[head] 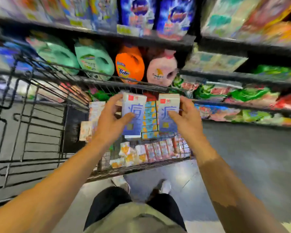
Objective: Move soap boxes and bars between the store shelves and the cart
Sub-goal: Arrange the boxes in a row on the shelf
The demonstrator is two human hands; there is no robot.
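Observation:
My left hand (110,121) grips a white and blue soap box (133,108) with a red square at its top corner. A matching soap box (168,105) is gripped by my right hand (186,119). Both boxes are held upright, side by side, above the black wire cart (107,84). Inside the cart lie a stack of teal and orange soap boxes (149,118), pale boxes (95,111) at the left, and a row of small pink and orange soap bars (154,151) at the near end.
Shelves (242,78) rise behind the cart, holding green, orange (129,64) and pink detergent jugs, blue bags above, and green and red packs at the right. A dark wire rack (29,132) stands at the left. Grey floor lies at the right.

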